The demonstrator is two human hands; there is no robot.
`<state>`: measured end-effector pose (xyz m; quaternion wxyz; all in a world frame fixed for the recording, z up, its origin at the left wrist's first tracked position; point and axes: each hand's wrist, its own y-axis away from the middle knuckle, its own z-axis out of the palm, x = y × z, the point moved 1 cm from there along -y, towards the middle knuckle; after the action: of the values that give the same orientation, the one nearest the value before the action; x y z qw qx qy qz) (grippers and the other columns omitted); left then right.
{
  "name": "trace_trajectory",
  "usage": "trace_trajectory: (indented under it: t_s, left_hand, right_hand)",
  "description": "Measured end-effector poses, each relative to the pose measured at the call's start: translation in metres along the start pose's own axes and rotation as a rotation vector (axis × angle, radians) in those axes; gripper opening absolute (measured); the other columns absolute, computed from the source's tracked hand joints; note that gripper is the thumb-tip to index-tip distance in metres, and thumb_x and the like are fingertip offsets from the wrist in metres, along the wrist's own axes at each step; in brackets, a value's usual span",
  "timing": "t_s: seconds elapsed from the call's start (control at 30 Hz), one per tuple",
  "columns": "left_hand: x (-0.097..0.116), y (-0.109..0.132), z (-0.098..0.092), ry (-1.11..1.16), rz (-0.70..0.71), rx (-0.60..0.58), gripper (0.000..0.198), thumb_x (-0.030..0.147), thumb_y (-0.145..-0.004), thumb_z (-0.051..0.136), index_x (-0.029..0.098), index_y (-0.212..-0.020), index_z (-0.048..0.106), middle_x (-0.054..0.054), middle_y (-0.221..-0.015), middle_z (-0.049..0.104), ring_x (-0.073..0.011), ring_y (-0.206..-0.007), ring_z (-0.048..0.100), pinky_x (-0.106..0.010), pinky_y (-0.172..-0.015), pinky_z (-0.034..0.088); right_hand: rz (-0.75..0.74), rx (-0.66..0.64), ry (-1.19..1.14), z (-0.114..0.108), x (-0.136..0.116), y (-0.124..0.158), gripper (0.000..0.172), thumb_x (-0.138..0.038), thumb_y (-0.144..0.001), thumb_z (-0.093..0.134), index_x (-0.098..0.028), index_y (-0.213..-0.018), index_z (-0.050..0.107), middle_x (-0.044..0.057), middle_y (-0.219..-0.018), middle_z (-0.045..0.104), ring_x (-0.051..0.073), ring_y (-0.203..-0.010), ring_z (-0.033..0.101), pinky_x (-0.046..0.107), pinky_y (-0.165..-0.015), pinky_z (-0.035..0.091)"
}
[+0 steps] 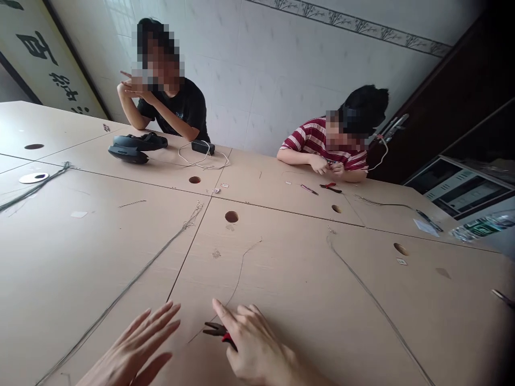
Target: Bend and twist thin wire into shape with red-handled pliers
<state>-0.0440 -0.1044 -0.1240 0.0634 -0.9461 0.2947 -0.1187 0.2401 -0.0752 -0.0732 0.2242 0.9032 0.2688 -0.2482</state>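
Observation:
My right hand (257,343) is wrapped round the red handle of a pair of pliers (217,329), with the index finger stretched forward. The jaws of the pliers point left and look slightly parted. A single thin wire (240,271) lies on the table, running from beyond my right hand down past the pliers' jaws. My left hand (134,343) is open, fingers stretched out, with nothing in it. Left of it runs a long bundle of thin wires (145,268). Another wire bundle (370,281) lies to the right of my right hand.
Across the table (289,268) sit a person in black (177,110) and a person in a striped shirt (309,142), whose hands are together. Near them lie a dark headset (129,149), a white cable (185,158) and red-black pliers (330,187). A plastic bottle (483,226) lies at right.

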Motion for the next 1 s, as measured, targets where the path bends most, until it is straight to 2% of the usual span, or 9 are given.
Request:
trace_trajectory:
  t_s: [0.07,0.17,0.33,0.43,0.53,0.63,0.8,0.9,1.0]
  left_hand:
    - [-0.002,-0.04,-0.006,0.01,0.024,0.064,0.053,0.042,-0.094,0.051,0.031,-0.145,0.042,-0.002,-0.145,0.049,-0.0244,-0.13,0.05,-0.045,-0.108,0.041]
    - [0.002,-0.103,-0.008,0.046,0.086,0.01,0.042,0.042,-0.096,0.047,0.024,-0.133,0.058,-0.006,-0.14,0.054,-0.0259,-0.128,0.053,-0.047,-0.107,0.044]
    - [0.038,-0.171,0.009,0.157,0.246,-0.097,0.035,0.03,-0.097,0.047,0.021,-0.129,0.06,-0.011,-0.144,0.05,-0.0277,-0.136,0.043,-0.051,-0.11,0.039]
    - [0.063,-0.192,0.017,0.175,0.3,-0.115,0.034,0.024,-0.097,0.047,0.019,-0.129,0.057,-0.014,-0.147,0.047,-0.0278,-0.138,0.04,-0.052,-0.11,0.038]
    - [0.081,-0.211,0.019,0.212,0.335,-0.111,0.032,0.023,-0.096,0.048,0.02,-0.127,0.058,-0.013,-0.147,0.047,-0.0276,-0.139,0.038,-0.052,-0.112,0.037]
    - [0.094,-0.232,0.02,0.219,0.347,-0.156,0.027,0.021,-0.095,0.05,0.017,-0.119,0.062,-0.015,-0.145,0.05,-0.031,-0.137,0.04,-0.054,-0.11,0.039]
    - [0.11,-0.257,0.025,0.202,0.383,-0.215,0.023,0.016,-0.094,0.05,0.014,-0.111,0.065,-0.017,-0.141,0.054,-0.0321,-0.137,0.041,-0.054,-0.11,0.039]
    - [0.109,-0.26,0.03,0.194,0.396,-0.198,0.024,0.017,-0.094,0.049,0.016,-0.113,0.064,-0.015,-0.142,0.053,-0.0311,-0.137,0.04,-0.053,-0.11,0.04]
    - [0.099,-0.259,0.033,0.191,0.404,-0.149,0.026,0.019,-0.096,0.047,0.018,-0.116,0.063,-0.013,-0.144,0.051,-0.0316,-0.137,0.04,-0.053,-0.108,0.043]
  right_hand:
    - [0.052,-0.01,-0.028,0.005,0.011,0.014,0.081,-0.016,-0.078,0.048,-0.02,-0.155,0.021,0.008,-0.137,0.058,0.029,-0.121,0.052,0.045,-0.112,0.031]
    - [0.127,-0.015,-0.064,0.008,0.027,0.031,0.083,-0.016,-0.077,0.05,-0.023,-0.155,0.022,0.006,-0.142,0.054,0.03,-0.128,0.047,0.046,-0.114,0.028]
    - [0.202,0.112,-0.071,0.0,0.048,0.054,0.092,-0.01,-0.069,0.05,-0.025,-0.155,0.02,0.004,-0.146,0.05,0.025,-0.127,0.05,0.038,-0.112,0.035]
    - [0.326,0.344,-0.011,-0.009,0.067,0.062,0.089,-0.009,-0.073,0.047,-0.024,-0.156,0.017,0.004,-0.151,0.043,0.024,-0.131,0.048,0.036,-0.109,0.04]
    - [0.528,0.567,0.11,-0.008,0.092,0.063,0.073,-0.015,-0.085,0.042,-0.026,-0.155,0.022,0.006,-0.153,0.04,0.028,-0.135,0.043,0.045,-0.106,0.042]
    - [0.626,0.656,0.189,0.006,0.113,0.059,0.059,-0.026,-0.093,0.039,-0.025,-0.152,0.03,0.011,-0.148,0.047,0.034,-0.13,0.049,0.053,-0.1,0.045]
    - [0.581,0.703,0.19,0.025,0.117,0.06,0.049,-0.03,-0.096,0.037,-0.024,-0.144,0.044,0.012,-0.14,0.054,0.033,-0.12,0.055,0.054,-0.097,0.046]
    - [0.502,0.683,0.104,0.004,0.116,0.068,0.051,-0.031,-0.091,0.048,-0.027,-0.142,0.045,0.009,-0.138,0.056,0.03,-0.119,0.055,0.048,-0.1,0.045]
    - [0.642,0.708,-0.048,-0.053,0.142,0.075,0.049,-0.045,-0.089,0.054,-0.026,-0.134,0.052,0.006,-0.122,0.065,0.023,-0.115,0.058,0.035,-0.099,0.046]
